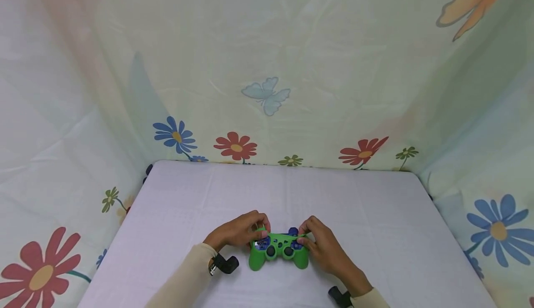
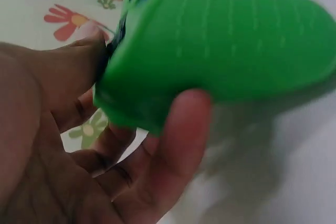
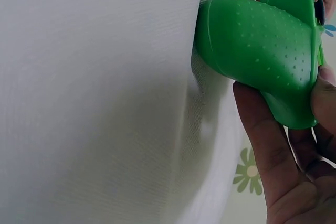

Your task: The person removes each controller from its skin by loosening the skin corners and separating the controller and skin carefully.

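A blue game controller [image 1: 293, 230] lies on the table in the head view, partly wrapped in a green silicone cover [image 1: 256, 262]. Two black thumbsticks [image 1: 288, 251] poke through the cover's holes. At the upper left corner, my left hand [image 1: 238, 230] pinches the cover between thumb and fingers. My right hand [image 1: 327, 248] pinches the cover's stretched edge at the upper right, where blue controller shows bare. Raised dots mark the green grip in the right wrist view, with a finger [image 3: 265, 135] against its underside. In the left wrist view, a fingertip [image 2: 189, 114] touches the cover from below.
A white cloth covers the table [image 1: 258, 190]. Behind and on both sides hangs a curtain [image 1: 200, 67] printed with flowers and butterflies. A black wrist camera [image 1: 226, 264] sits beside the controller on the left, another [image 1: 340, 296] at the lower right.
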`<state>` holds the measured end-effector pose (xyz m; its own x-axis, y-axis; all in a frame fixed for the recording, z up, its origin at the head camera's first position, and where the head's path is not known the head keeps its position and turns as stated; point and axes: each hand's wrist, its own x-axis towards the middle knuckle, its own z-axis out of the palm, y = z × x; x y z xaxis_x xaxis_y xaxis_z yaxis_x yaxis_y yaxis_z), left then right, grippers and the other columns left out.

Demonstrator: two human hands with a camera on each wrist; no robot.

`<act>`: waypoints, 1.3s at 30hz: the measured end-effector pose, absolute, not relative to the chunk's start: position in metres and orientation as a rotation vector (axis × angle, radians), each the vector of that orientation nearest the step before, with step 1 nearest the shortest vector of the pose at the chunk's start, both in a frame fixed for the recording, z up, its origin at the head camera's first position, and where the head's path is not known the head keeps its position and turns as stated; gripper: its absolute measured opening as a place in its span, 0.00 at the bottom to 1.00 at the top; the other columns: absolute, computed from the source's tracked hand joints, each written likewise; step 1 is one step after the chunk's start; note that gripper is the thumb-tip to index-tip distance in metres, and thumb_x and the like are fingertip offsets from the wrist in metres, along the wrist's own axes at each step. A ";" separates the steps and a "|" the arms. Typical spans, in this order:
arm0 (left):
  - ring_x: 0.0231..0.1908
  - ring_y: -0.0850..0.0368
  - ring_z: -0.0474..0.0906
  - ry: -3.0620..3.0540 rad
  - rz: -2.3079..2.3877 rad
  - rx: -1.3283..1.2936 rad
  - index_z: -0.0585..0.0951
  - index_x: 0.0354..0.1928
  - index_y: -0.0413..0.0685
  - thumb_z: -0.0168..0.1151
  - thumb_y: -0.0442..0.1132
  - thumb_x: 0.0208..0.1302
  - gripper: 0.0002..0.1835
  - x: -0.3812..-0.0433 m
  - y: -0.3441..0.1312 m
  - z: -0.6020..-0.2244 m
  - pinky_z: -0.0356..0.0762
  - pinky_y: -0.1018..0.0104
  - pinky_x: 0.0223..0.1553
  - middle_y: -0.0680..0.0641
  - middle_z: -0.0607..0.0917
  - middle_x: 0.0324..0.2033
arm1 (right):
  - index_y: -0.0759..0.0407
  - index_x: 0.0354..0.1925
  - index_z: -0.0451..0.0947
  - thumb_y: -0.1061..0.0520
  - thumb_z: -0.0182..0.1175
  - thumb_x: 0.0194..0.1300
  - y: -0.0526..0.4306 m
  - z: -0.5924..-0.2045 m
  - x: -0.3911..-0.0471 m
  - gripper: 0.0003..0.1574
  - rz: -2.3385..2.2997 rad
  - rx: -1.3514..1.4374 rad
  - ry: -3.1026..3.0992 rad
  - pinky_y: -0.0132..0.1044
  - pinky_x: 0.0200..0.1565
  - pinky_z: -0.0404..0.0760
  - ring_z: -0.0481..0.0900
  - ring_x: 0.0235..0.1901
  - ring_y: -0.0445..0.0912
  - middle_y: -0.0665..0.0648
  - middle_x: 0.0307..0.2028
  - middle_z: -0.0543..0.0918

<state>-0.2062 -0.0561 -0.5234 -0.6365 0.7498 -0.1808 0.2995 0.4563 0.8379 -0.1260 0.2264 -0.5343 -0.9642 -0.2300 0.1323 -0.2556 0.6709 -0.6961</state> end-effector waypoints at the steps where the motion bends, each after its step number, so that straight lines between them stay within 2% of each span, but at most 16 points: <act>1: 0.41 0.60 0.77 2.143 1.111 0.867 0.82 0.49 0.51 0.60 0.42 0.80 0.05 -0.207 -0.057 -0.524 0.86 0.66 0.36 0.47 0.78 0.42 | 0.46 0.40 0.75 0.60 0.71 0.67 0.226 -0.534 -0.126 0.13 1.191 0.403 -2.842 0.42 0.54 0.84 0.80 0.47 0.37 0.41 0.42 0.77; 6: 0.37 0.63 0.79 2.056 1.153 0.881 0.82 0.50 0.47 0.58 0.41 0.82 0.07 -0.214 -0.059 -0.528 0.87 0.65 0.35 0.48 0.80 0.38 | 0.46 0.39 0.76 0.60 0.72 0.66 0.226 -0.535 -0.126 0.14 1.181 0.385 -2.833 0.43 0.53 0.84 0.80 0.47 0.38 0.42 0.42 0.78; 13: 0.45 0.62 0.73 2.044 1.149 0.947 0.81 0.48 0.47 0.58 0.42 0.81 0.07 -0.219 -0.060 -0.534 0.74 0.68 0.49 0.52 0.79 0.42 | 0.46 0.39 0.76 0.61 0.72 0.66 0.224 -0.536 -0.126 0.14 1.209 0.379 -2.816 0.41 0.52 0.84 0.80 0.46 0.37 0.42 0.41 0.78; 18: 0.46 0.61 0.73 2.104 1.268 0.883 0.81 0.44 0.45 0.62 0.41 0.79 0.07 -0.216 -0.061 -0.539 0.71 0.66 0.53 0.51 0.80 0.42 | 0.46 0.40 0.76 0.59 0.71 0.69 0.222 -0.535 -0.126 0.12 1.231 0.281 -2.863 0.39 0.52 0.83 0.79 0.47 0.37 0.41 0.42 0.77; 24: 0.43 0.61 0.76 2.233 1.358 0.759 0.83 0.43 0.52 0.67 0.46 0.76 0.07 -0.205 -0.064 -0.545 0.74 0.68 0.48 0.53 0.81 0.41 | 0.47 0.39 0.76 0.59 0.70 0.69 0.222 -0.536 -0.126 0.11 1.239 0.197 -2.886 0.43 0.55 0.83 0.81 0.49 0.40 0.42 0.41 0.79; 28: 0.44 0.58 0.78 2.188 1.392 0.773 0.82 0.47 0.50 0.75 0.43 0.69 0.11 -0.202 -0.071 -0.546 0.79 0.69 0.47 0.50 0.82 0.45 | 0.48 0.40 0.76 0.59 0.69 0.71 0.222 -0.538 -0.127 0.10 1.263 0.176 -2.884 0.46 0.58 0.83 0.82 0.50 0.40 0.43 0.42 0.79; 32: 0.45 0.57 0.79 2.166 1.449 0.750 0.83 0.44 0.47 0.78 0.38 0.64 0.13 -0.200 -0.074 -0.553 0.82 0.71 0.46 0.46 0.83 0.45 | 0.48 0.42 0.76 0.59 0.67 0.73 0.220 -0.542 -0.128 0.09 1.267 0.159 -2.880 0.44 0.57 0.82 0.81 0.50 0.40 0.43 0.42 0.79; 36: 0.42 0.59 0.80 2.292 1.467 0.734 0.83 0.38 0.50 0.78 0.41 0.64 0.10 -0.194 -0.072 -0.559 0.81 0.73 0.41 0.47 0.83 0.41 | 0.48 0.43 0.76 0.60 0.67 0.73 0.220 -0.547 -0.128 0.09 1.258 0.136 -2.862 0.40 0.55 0.82 0.81 0.50 0.39 0.43 0.43 0.79; 39: 0.42 0.61 0.79 2.345 1.480 0.737 0.83 0.39 0.52 0.79 0.43 0.64 0.11 -0.190 -0.071 -0.561 0.82 0.72 0.40 0.49 0.83 0.41 | 0.48 0.43 0.77 0.60 0.67 0.73 0.222 -0.549 -0.128 0.09 1.290 0.103 -2.848 0.41 0.56 0.81 0.81 0.49 0.39 0.43 0.43 0.80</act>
